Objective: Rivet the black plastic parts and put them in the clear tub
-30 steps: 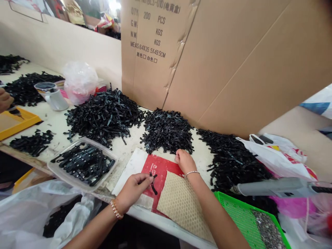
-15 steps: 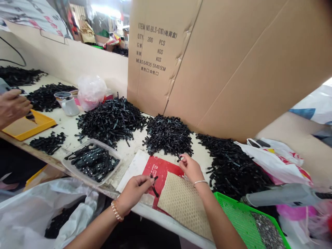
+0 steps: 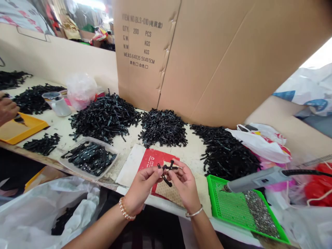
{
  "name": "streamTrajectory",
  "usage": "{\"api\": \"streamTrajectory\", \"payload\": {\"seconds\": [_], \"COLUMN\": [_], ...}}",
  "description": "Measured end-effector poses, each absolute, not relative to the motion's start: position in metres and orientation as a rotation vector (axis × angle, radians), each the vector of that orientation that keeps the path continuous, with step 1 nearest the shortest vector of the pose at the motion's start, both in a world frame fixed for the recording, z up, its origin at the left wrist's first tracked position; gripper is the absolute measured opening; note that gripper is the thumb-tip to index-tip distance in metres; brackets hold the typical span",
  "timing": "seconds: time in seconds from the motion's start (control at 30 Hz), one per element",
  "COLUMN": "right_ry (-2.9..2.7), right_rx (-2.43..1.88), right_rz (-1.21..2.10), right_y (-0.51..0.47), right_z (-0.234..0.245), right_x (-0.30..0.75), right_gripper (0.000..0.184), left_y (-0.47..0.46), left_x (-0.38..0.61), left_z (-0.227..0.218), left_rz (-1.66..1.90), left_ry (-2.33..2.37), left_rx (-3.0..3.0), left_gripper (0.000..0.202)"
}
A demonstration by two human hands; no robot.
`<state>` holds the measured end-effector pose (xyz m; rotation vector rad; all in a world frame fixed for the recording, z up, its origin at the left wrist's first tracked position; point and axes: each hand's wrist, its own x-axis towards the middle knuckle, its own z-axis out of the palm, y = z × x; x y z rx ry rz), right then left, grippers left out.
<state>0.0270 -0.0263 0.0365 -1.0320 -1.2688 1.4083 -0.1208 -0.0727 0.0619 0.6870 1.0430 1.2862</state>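
In front of me, my left hand (image 3: 145, 183) pinches a slim black strip with rounded ends (image 3: 166, 181) between thumb and fingers. Close beside it, my right hand (image 3: 185, 185) grips a second small black piece (image 3: 171, 167). The two pieces cross or meet between my fingertips; whether they are joined I cannot tell. Below my hands lie a red printed sheet (image 3: 155, 157) and a tan honeycomb-patterned mat (image 3: 204, 188). Just beyond is a pile of small black pieces (image 3: 163, 128).
Right of my hands is a green tray (image 3: 211, 193) of small metal parts, with a grey electric screwdriver (image 3: 254, 180) over it. More black heaps (image 3: 103, 117) and a clear tub (image 3: 116, 152) line the bench. A cardboard box (image 3: 207, 62) stands behind. Another person's hand (image 3: 7, 109) works at left.
My right hand has come from the black pile back toward my left, bringing its black piece against the strip. The view has shifted, showing more of the green tray and screwdriver.
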Motion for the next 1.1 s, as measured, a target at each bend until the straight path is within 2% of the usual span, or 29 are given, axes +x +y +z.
{"api": "streamTrajectory", "payload": {"seconds": [0.13,0.43,0.73,0.83,0.97,1.1], "right_ry": [-1.254,-0.918,-1.142,-1.275,-1.231,-1.100], "right_rx": [-1.051,-0.975,-1.069,-1.057,-1.067,-1.146], "right_rz": [1.362,1.669,1.848,1.908,1.944,1.841], "right_y": [-0.030,-0.037,-0.020,-0.014,-0.014,-0.015], "right_z": [0.031,0.025,0.029,0.031,0.031,0.032], "right_x": [0.021,0.017,0.046,0.052,0.054,0.055], "right_gripper": [0.030,0.033,0.038,0.031,0.032,0.033], "left_y": [-0.078,-0.083,-0.079,-0.078,-0.079,-0.081], "left_x": [-0.121,-0.114,-0.125,-0.124,-0.122,-0.127], "left_z": [0.056,0.054,0.053,0.051,0.052,0.057], "left_rz": [1.295,1.251,1.135,1.097,1.055,1.025], "left_ry": [1.028,1.098,1.259,1.204,1.099,1.063], "left_rx": [0.662,0.779,1.145,1.047,0.805,0.700], "left_gripper": [0.029,0.034,0.037,0.039,0.041,0.039]}}
